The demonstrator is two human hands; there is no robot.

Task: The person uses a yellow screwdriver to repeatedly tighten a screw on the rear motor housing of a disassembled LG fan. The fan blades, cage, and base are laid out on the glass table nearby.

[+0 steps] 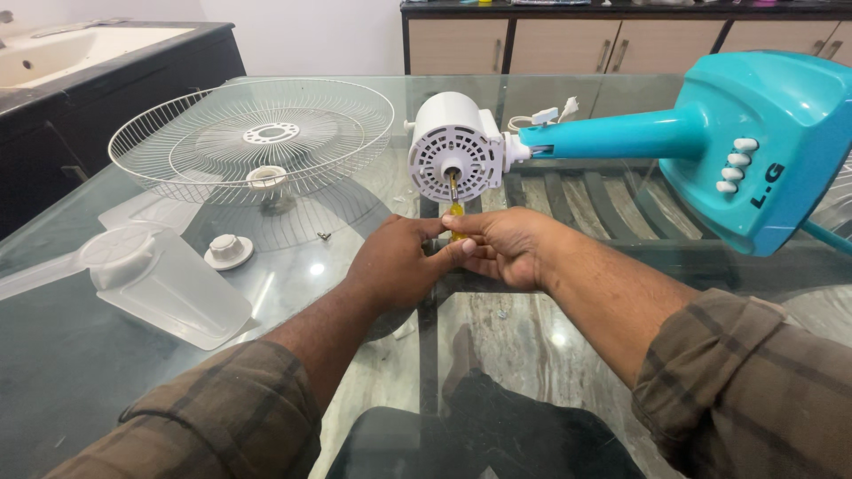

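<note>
Hands (453, 253) together, clamped on yellow-handled screwdriver (455, 213) at white fan motor (455, 146).

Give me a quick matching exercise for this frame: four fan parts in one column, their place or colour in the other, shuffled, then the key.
Things:
1. wire fan guard
2. fan blade
3. fan base
4. motor housing

Descriptions:
A. teal, with a row of white buttons, at the right
B. white and round, lying on its side just beyond both hands
C. translucent, flat on the glass table at the left
D. white mesh dish, far left of the table

Pairs: 1-D, 2-C, 3-A, 4-B

The left hand and right hand together grip a yellow-handled screwdriver aimed at the housing.
</note>
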